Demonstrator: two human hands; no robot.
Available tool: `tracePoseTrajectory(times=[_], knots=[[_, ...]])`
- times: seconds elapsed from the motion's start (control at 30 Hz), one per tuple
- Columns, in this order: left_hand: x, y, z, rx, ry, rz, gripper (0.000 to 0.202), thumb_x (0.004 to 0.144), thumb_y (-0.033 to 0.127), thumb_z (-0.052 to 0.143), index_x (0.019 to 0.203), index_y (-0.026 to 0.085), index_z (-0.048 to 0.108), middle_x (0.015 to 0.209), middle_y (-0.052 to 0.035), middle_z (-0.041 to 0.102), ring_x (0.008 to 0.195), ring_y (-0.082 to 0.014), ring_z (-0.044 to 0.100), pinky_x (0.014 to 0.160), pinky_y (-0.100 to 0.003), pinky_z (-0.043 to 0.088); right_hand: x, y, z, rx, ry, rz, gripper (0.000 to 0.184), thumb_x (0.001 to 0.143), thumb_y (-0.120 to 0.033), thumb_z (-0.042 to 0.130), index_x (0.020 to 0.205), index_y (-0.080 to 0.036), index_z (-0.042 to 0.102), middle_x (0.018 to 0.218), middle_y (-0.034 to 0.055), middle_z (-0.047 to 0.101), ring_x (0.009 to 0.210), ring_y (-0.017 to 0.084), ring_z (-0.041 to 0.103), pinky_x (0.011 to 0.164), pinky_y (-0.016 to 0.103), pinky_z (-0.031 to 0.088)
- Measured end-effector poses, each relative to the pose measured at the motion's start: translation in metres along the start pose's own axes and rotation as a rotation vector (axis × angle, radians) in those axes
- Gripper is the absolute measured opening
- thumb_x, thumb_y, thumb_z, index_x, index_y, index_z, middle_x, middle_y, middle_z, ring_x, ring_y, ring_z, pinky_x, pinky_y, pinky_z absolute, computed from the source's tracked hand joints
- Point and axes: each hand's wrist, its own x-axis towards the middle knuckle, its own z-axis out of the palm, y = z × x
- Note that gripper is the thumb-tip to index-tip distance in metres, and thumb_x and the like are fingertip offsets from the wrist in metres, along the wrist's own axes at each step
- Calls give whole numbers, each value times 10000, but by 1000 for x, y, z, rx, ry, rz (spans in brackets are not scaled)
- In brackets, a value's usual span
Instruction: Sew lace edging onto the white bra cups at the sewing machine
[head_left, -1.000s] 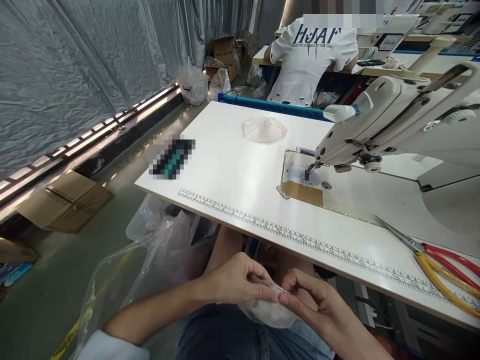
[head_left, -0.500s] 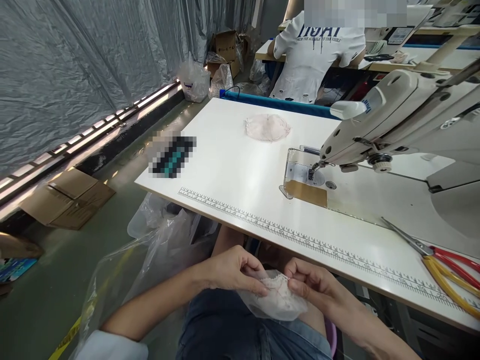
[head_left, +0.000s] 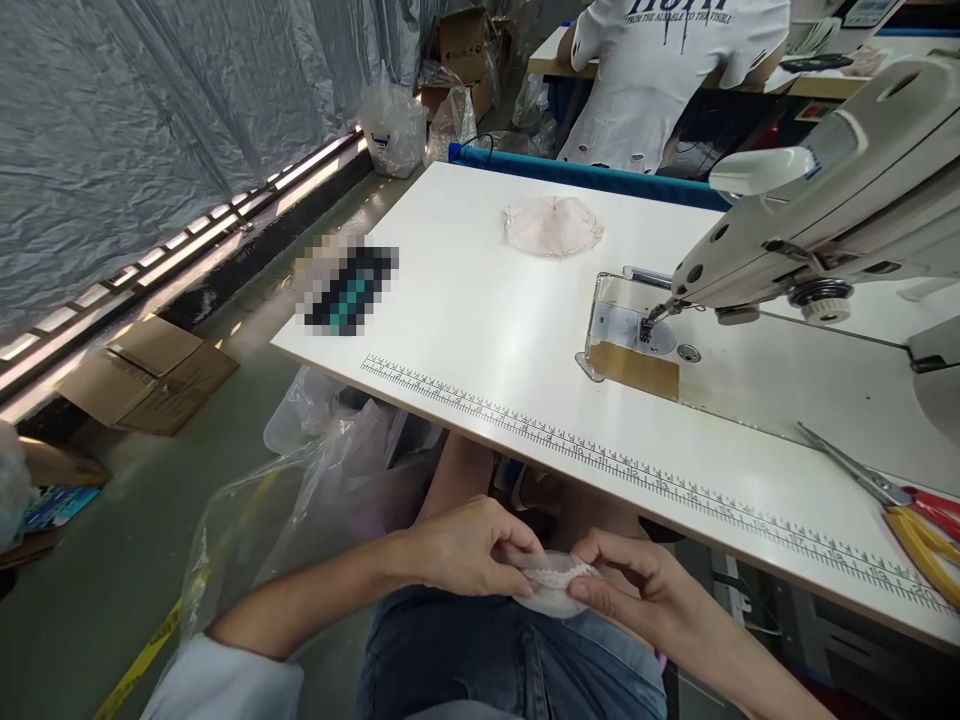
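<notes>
My left hand point(head_left: 469, 548) and my right hand point(head_left: 636, 583) are together over my lap, below the table's front edge. Both pinch a small pale lace-edged fabric piece point(head_left: 551, 583) between thumb and fingers. The piece is bunched up and partly hidden by my fingers. Blue jeans lie under it. A similar pale round fabric piece point(head_left: 553, 227) lies flat on the white sewing table point(head_left: 480, 300), far from my hands.
A white sewing machine point(head_left: 825, 210) stands at the right, its needle over the plate point(head_left: 637, 335). Red and yellow handled scissors point(head_left: 900, 500) lie at the right edge. Clear plastic bags point(head_left: 322, 480) hang left of my knees. Another person in a white shirt point(head_left: 675, 60) sits beyond the table. Cardboard point(head_left: 150, 375) lies on the floor.
The fabric piece, spread wider half a second ago, is now gathered tighter between my fingers. My hands have stayed over my lap. The camera has tilted down a little.
</notes>
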Motion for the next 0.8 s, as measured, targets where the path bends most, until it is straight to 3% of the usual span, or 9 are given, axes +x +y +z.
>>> tracePoseTrajectory(times=[0.23, 0.37, 0.63, 0.8], knots=[[2, -3, 1, 6, 4, -53, 272, 682, 158, 671, 945, 99, 713, 787, -57, 716, 750, -173, 648, 664, -201, 463, -2, 6, 0, -18, 56, 58, 264, 829, -446, 612, 748, -195, 590, 658, -22, 515, 562, 98, 406, 450, 207, 284], [3, -4, 2, -12, 6, -74, 278, 686, 147, 647, 951, 93, 710, 799, -67, 724, 757, -179, 659, 662, -202, 475, -3, 8, -2, -44, 45, 59, 259, 834, -448, 603, 763, -199, 593, 683, -12, 541, 597, 113, 441, 473, 210, 307], [1, -3, -1, 52, -18, 12, 368, 700, 55, 483, 999, 112, 690, 851, -54, 725, 785, -163, 662, 675, -196, 476, -3, 11, -2, -55, 51, 45, 227, 838, -417, 604, 768, -202, 576, 716, -13, 574, 660, 126, 482, 562, 220, 355], [1, -1, -2, 9, -43, -4, 322, 693, 115, 610, 1007, 121, 684, 867, -66, 726, 840, -196, 664, 718, -220, 480, -3, 14, -2, -82, 70, 30, 230, 829, -420, 606, 761, -204, 562, 708, -15, 570, 650, 128, 481, 574, 223, 368]])
